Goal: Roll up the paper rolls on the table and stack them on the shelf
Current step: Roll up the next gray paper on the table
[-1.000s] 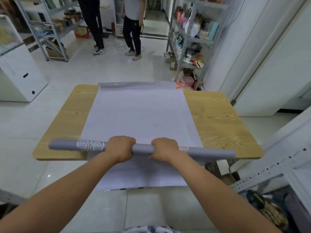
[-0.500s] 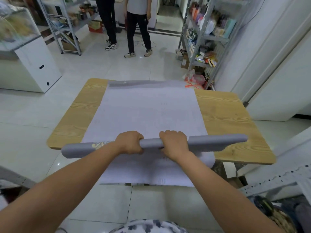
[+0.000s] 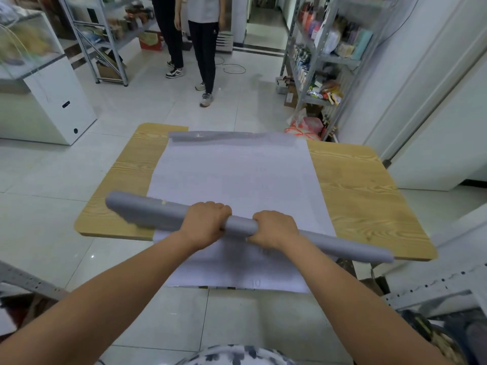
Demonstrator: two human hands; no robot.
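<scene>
Gripping the roll mid-length, left hand and right hand have fingers curled tight round it; it slants over the sheet at the near edge of the surface. Unsupported ends could loosen or telescope.

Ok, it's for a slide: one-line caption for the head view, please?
Left hand and right hand grip a grey paper roll over a white sheet on a wooden table.
</scene>
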